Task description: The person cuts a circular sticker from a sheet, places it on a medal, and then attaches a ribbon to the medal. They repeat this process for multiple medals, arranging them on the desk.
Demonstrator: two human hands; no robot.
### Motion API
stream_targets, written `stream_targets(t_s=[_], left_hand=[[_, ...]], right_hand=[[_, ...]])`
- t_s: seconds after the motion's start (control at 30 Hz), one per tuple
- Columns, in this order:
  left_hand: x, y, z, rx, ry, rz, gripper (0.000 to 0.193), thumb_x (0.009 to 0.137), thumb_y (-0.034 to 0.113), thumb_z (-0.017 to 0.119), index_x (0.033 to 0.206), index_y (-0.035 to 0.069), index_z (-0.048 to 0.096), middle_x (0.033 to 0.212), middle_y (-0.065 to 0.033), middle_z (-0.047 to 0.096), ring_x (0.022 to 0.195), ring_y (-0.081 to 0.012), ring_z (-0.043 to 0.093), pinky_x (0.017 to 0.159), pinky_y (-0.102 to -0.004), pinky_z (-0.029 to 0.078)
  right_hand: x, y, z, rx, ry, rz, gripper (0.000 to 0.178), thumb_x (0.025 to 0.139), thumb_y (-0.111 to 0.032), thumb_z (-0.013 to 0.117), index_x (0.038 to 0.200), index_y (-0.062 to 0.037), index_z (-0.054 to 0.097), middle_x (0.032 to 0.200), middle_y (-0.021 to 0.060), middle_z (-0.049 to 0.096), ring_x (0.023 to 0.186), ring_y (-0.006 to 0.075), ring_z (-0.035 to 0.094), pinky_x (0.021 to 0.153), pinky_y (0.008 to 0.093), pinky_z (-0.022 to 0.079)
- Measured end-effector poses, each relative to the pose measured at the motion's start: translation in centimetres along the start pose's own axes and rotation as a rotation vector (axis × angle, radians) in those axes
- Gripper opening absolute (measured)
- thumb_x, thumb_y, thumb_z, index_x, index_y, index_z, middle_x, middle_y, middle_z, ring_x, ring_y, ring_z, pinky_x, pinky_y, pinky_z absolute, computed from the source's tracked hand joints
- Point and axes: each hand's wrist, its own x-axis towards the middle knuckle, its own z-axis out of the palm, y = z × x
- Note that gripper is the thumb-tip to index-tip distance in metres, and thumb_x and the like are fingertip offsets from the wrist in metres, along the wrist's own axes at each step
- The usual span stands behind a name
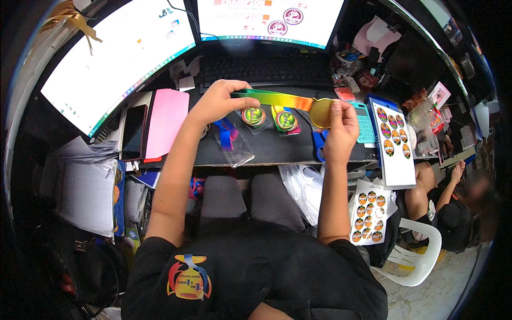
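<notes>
Left fingers point(238, 85) pinch a ribbon point(282, 100); right fingers point(335, 112) grip a medal point(320, 114) (edge hidden).

Two rectangular, white-glowing monitors point(122, 64) glare above the dimmer flat black desk point(282, 151); focus is fairly sharp centrally, edges bowing toward the black rim

Ribbon point(277, 100), graded from green through yellow to orange; medal point(320, 115) at its right end, plain gold. Below the ribbon: two round badges point(253, 116), chiefly green; to its lower left, a blue-and-magenta strap point(226, 134). Left of the ribbon, a pink sheet point(168, 122); above the ribbon, a black keyboard point(266, 70). Right of the ribbon, a turquoise calculator point(366, 128) and, beyond, a white sticker sheet point(397, 175) patterned with purple, orange and black discs.
</notes>
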Motion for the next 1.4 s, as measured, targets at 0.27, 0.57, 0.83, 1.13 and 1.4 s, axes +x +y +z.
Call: stream_targets(t_s=[0.27, 0.57, 0.83, 1.13, 1.4], left_hand=[[2.2, 4.5, -3.0, -0.084, -0.366, 0.002, 0.021, 0.095, 0.021, 0.055, 0.108, 0.003, 0.056, 0.069, 0.0016, 0.055, 0.061, -0.0039, 0.052, 0.058, -0.0208, 0.043], [-0.5, 6.3, -4.6, -0.182, -0.621, -0.018, 0.024, 0.097, 0.023, 0.051, 0.09, 0.001, 0.058, 0.069, 0.0, 0.055, 0.06, -0.0062, 0.052, 0.056, -0.0212, 0.043], [-2.6, 5.2, -8.7, -0.067, -0.538, 0.08, 0.029, 0.091, 0.021, 0.056, 0.077, -0.003, 0.061, 0.074, -0.0059, 0.059, 0.069, -0.012, 0.057, 0.067, -0.0253, 0.046], [-2.2, 7.0, -11.5, -0.137, 0.031, 0.083, 0.029, 0.073, 0.015, 0.073, 0.061, 0.008, 0.048, 0.069, -0.0001, 0.051, 0.064, -0.007, 0.043, 0.059, -0.0215, 0.032], [-4.8, 11.5, -11.9, -0.141, 0.217, 0.161, 0.037, 0.068, 0.004, 0.076, 0.094, 0.006, 0.05, 0.072, -0.0002, 0.053, 0.06, -0.0069, 0.054, 0.052, -0.0182, 0.045]], right_hand=[[2.9, -4.8, -9.1, 0.005, 0.111, -0.08, 0.016, 0.095, -0.023, 0.058, 0.094, -0.0075, 0.061, 0.078, 0.0014, 0.063, 0.056, 0.0067, 0.055, 0.038, 0.0193, 0.038], [4.9, -8.7, -17.4, -0.028, 0.022, 0.108, 0.016, 0.096, -0.022, 0.054, 0.096, -0.0067, 0.059, 0.072, -0.0003, 0.058, 0.053, 0.0074, 0.053, 0.039, 0.0212, 0.037], [4.5, -9.6, -22.5, -0.089, 0.036, 0.113, 0.017, 0.096, -0.024, 0.054, 0.092, -0.0075, 0.057, 0.069, 0.0009, 0.058, 0.047, 0.0085, 0.052, 0.036, 0.0212, 0.034], [0.4, -8.1, -24.4, -0.031, 0.02, 0.274, 0.017, 0.095, -0.021, 0.057, 0.093, -0.0047, 0.058, 0.071, 0.001, 0.059, 0.051, 0.0084, 0.054, 0.038, 0.0234, 0.041], [-2.2, -3.1, -22.0, -0.108, -0.064, 0.408, 0.01, 0.095, -0.012, 0.052, 0.096, -0.0027, 0.056, 0.079, 0.0055, 0.062, 0.058, 0.0111, 0.059, 0.043, 0.0247, 0.05]])
